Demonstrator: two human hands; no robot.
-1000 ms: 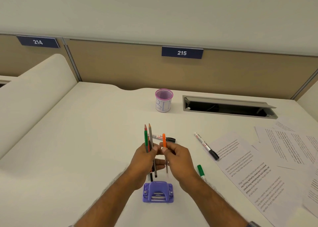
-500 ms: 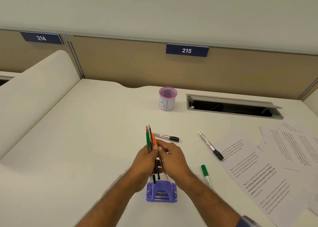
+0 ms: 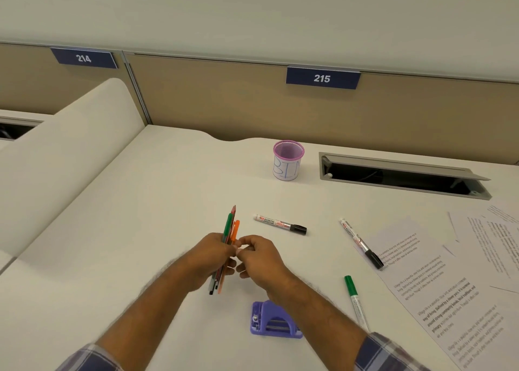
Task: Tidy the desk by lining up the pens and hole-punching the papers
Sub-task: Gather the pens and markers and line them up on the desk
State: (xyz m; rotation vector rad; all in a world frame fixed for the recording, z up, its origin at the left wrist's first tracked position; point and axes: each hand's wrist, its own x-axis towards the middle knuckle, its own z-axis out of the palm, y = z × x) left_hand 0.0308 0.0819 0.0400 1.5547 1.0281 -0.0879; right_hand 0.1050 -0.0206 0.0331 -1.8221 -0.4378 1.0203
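Single head-worn wide-angle view, forward and down over the desk (image 3: 118,230), close above both forearms.

Three markers (image 3: 280,224), one hole punch (image 3: 273,320), one cup (image 3: 288,160), perhaps four bundled pens (image 3: 230,227).

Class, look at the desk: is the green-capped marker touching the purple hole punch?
Apart. The head view shows bare white desk between the green-capped marker and the purple hole punch; the marker lies to the punch's right.
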